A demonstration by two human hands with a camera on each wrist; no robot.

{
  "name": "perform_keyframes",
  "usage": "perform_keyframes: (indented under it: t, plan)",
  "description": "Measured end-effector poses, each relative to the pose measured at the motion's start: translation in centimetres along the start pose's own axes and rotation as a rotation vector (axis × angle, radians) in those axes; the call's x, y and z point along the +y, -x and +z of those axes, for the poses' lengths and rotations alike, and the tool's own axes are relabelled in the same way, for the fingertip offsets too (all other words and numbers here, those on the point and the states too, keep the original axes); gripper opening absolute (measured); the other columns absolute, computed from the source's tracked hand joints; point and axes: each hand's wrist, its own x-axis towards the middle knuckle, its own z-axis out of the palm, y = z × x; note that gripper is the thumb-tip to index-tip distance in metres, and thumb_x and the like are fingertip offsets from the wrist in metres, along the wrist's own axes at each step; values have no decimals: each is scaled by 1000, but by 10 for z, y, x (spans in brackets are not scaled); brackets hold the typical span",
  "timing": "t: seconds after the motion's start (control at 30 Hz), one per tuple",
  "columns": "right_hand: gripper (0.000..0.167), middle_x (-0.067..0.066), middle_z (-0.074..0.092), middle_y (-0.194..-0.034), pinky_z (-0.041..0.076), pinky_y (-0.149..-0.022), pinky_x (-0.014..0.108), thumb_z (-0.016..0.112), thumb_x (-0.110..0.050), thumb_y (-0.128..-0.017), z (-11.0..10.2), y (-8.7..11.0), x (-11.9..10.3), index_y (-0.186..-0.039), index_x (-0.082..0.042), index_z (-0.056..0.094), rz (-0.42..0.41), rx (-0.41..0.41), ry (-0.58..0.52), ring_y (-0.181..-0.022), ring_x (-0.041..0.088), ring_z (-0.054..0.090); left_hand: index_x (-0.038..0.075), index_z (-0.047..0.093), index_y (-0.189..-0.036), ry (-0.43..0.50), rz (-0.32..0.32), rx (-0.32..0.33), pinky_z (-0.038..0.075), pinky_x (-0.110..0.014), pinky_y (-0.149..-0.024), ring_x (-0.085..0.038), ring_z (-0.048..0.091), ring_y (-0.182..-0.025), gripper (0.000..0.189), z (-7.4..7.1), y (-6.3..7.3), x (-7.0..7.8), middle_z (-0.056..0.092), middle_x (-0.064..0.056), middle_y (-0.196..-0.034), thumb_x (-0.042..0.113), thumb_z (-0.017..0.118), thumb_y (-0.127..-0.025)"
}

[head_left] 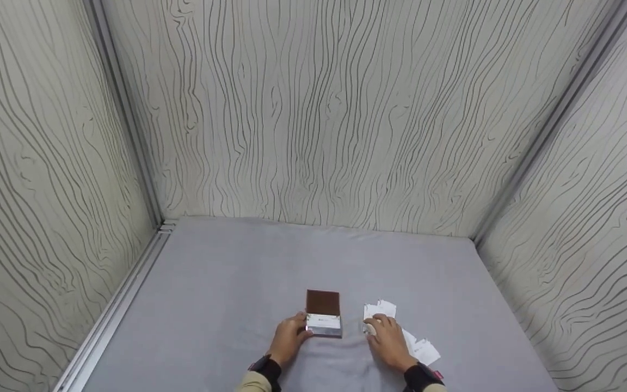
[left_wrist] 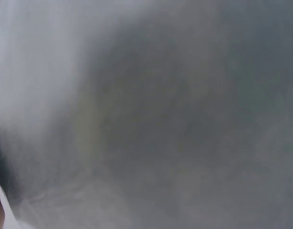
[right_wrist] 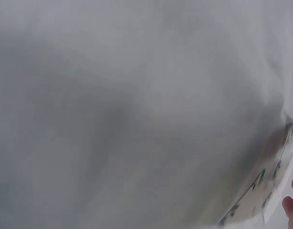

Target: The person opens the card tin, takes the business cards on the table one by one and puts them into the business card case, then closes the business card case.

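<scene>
A small brown card case (head_left: 323, 302) lies on the grey cloth with its lid raised, a white card (head_left: 324, 321) showing in its clear-fronted lower half. At its left side my left hand (head_left: 289, 336) holds the edge between fingers and thumb. To the right, my right hand (head_left: 387, 338) bends over loose white cards (head_left: 384, 307), its thumb and forefinger pinching a card at the left. In the right wrist view, fingertips (right_wrist: 290, 205) show at the edge beside cards (right_wrist: 254, 198) with green and blue marks. The left wrist view is mostly blurred cloth.
More white cards (head_left: 425, 351) lie overlapping by the right wrist. Grey cloth (head_left: 237, 261) covers the table. Wood-grain patterned walls (head_left: 313, 109) stand on the left, back and right, with a metal rail (head_left: 120, 305) along the left edge.
</scene>
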Motion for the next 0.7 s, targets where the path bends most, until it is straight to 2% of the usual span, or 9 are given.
perform_keyframes:
  t: [0.17,0.27,0.47,0.6,0.7]
  plan:
    - [35,24,57,-118,42,-92,64,74,-10,-82,-16,11,13,-113,-3,63,124,-132,-67,-111,48,52,0,75,-98,-15,-14,-5,48,-49,-100,-35,62,-116,18,0,0,1,67,-21,-119,10,76,-82]
    - [43,29,55,-121,39,-95,68,78,-16,-80,-26,16,24,-116,-1,61,188,-184,-106,-114,53,49,-1,75,-97,-11,-15,-2,48,-49,-99,-36,62,-116,18,0,0,3,67,-22,-119,9,75,-83]
    - [59,23,55,-112,45,-85,61,88,-28,-69,-43,20,43,-116,-5,61,289,-237,-84,-102,44,53,-2,75,-97,-5,5,9,49,-50,-98,-38,62,-115,17,-2,1,6,66,-23,-119,8,76,-82]
    - [62,19,50,-105,42,-80,56,90,-29,-64,-51,21,47,-114,-9,59,380,-288,-65,-97,38,47,-2,75,-96,-2,17,9,48,-50,-99,-39,62,-115,17,-1,1,6,66,-24,-118,7,76,-82]
    - [65,19,48,-102,39,-81,55,90,-29,-63,-53,20,48,-116,-9,58,415,-310,-72,-96,37,43,-2,75,-94,-8,34,20,49,-49,-98,-39,62,-114,16,0,0,4,67,-23,-117,7,77,-81]
